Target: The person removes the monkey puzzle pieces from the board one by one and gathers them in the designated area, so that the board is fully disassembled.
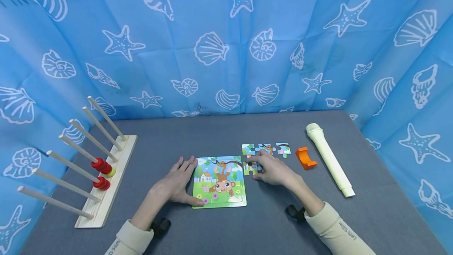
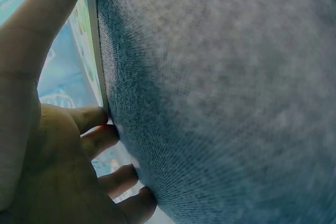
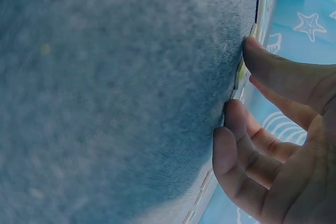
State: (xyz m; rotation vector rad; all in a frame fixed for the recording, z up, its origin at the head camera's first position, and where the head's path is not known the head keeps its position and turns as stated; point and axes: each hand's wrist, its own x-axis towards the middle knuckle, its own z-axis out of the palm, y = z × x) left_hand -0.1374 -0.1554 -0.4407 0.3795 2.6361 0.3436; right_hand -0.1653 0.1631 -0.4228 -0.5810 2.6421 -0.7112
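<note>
A square puzzle board (image 1: pixel 223 206) with a monkey picture lies flat in the middle of the table. My left hand (image 1: pixel 177 184) rests along its left side with spread fingers, the thumb on the lower left corner. In the left wrist view, the left fingertips (image 2: pixel 123 178) touch the cloth beside the board's edge. Just right of the board, my right hand (image 1: pixel 273 169) pinches a puzzle piece (image 1: pixel 249 169) between thumb and index finger, low at the table. Several other puzzle pieces (image 1: pixel 264 148) lie behind that hand, which partly hides some of them.
At the left stands a wooden peg rack (image 1: pixel 120 176) with red rings (image 1: pixel 101 165) and a yellow ring on its pegs. An orange curved block (image 1: pixel 305 158) and a cream microphone-shaped stick (image 1: pixel 330 160) lie at the right. A blue shell-patterned curtain (image 1: pixel 212 70) hangs behind the grey table.
</note>
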